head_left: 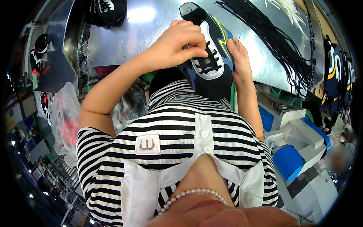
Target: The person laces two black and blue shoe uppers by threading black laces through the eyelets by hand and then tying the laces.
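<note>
A dark shoe upper [213,85] with yellow trim and a white lacing panel hangs over the near edge of the metal table, its toe toward my body. Black lace [208,65] runs crosswise through its eyelets nearest the toe. My left hand [180,42] lies over the lacing panel, fingers bent and thumb pinched in on the lace; the fingertips are partly hidden. Along the upper's right side my right hand [240,58] grips it, thumb on top. A thin needle-like tip [239,38] sticks up by the right fingers.
A bundle of black laces [272,36] lies along the right of the metal table [113,47], with white laces [289,9] behind. More dark uppers [104,11] sit at the far left. Other uppers [332,72] hang at the right, above a blue-and-white machine [297,151].
</note>
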The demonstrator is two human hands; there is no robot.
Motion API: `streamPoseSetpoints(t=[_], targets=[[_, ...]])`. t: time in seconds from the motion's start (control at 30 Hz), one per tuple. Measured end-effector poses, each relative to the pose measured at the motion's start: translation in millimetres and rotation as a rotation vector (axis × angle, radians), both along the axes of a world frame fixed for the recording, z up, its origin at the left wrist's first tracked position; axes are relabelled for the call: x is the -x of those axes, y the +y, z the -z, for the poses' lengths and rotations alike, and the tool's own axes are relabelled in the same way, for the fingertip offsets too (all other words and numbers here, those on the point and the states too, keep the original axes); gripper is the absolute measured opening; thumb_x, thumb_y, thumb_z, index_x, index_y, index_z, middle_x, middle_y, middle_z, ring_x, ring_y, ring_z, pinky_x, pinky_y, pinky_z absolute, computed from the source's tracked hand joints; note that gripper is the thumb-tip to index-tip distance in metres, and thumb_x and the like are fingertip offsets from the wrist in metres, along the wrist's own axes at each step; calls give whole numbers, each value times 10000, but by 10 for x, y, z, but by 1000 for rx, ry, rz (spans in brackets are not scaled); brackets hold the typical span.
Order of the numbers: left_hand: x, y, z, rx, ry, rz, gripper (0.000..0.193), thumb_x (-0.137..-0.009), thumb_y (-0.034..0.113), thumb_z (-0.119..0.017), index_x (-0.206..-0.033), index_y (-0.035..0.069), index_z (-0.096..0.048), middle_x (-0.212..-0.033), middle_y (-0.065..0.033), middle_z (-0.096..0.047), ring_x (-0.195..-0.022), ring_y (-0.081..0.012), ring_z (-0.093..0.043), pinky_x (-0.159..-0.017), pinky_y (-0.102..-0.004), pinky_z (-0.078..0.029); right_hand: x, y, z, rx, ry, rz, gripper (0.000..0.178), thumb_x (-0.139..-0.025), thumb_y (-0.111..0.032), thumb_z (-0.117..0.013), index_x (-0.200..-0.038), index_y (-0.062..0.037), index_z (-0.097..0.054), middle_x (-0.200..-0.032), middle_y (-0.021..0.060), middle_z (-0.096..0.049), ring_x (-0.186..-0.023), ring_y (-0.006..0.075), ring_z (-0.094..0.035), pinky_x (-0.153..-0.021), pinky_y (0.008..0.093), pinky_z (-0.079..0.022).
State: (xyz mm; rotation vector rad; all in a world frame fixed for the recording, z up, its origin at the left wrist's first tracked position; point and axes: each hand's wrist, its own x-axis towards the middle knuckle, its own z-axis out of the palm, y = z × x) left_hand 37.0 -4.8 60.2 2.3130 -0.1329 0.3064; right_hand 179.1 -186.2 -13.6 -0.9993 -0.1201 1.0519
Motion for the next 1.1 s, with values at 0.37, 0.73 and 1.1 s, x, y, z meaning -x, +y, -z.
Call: streamPoseSetpoints(t=[0.37,0.73,1.1], targets=[[158,129,-159,437,152,174,126,-867,120,-693,-812,30,-623,-805,-24,-564,-802,-161,-522,-772,-312,-401,108,-84,-46,-114,9,67,276,-968,-173,-634,-1171,-10,-544,-1031,122,-693,-858,146,-695,-770,262,-581],[144,106,-282,-372,245,-83,241,-913,204,-626,-904,-28,-690,-943,-117,-651,-923,-309,-603,-799,-385,-487,83,-52,-144,-130,-5,-21,273,-973,-176,-622,-1168,-14,-519,-1049,131,-689,-890,160,-697,-789,278,-585],[-5,106,-520,38,633,8,196,-850,157,-645,-868,-35,-677,-806,-107,-685,-749,-187,-648,-706,-322,-503,117,-39,-171,-153,-15,-12,324,-956,-198,-654,-1170,2,-515,-1047,122,-692,-894,156,-693,-804,275,-575]])
